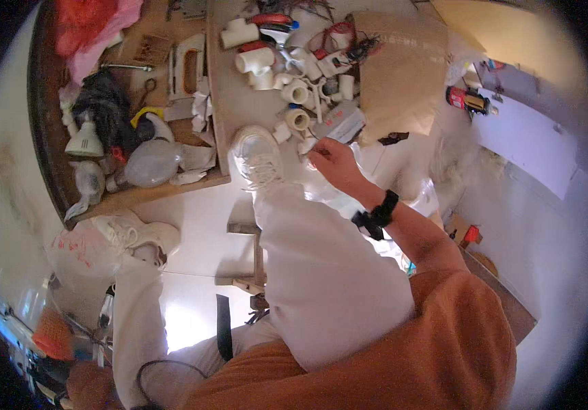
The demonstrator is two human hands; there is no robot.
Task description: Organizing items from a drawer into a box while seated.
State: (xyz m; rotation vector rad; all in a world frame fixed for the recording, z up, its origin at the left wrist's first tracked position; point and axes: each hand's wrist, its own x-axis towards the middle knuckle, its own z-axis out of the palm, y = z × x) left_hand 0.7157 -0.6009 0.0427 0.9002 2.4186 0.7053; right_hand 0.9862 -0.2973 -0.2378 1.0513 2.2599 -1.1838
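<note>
My right hand (pixel 327 159) has its fingers bent together at the near edge of a pile of white plastic pipe fittings (pixel 298 119). Its fingertips are beside a small white piece (pixel 305 146); whether they pinch anything is too blurred to tell. Just beyond the hand lies a grey-white box (pixel 342 123) with red writing. My left hand is not in view; an orange-brown sleeve (pixel 89 384) shows at the lower left. My white shoe (pixel 258 156) rests at the near edge of the surface, left of the right hand.
A wooden tray (pixel 150 192) at the left holds a light bulb (pixel 153 164), a hacksaw-like tool (pixel 189 72) and black plastic. Brown cardboard (pixel 401 77) lies right of the fittings. A red and black bottle (pixel 470 101) is farther right. A wooden frame (pixel 258 256) stands between my legs.
</note>
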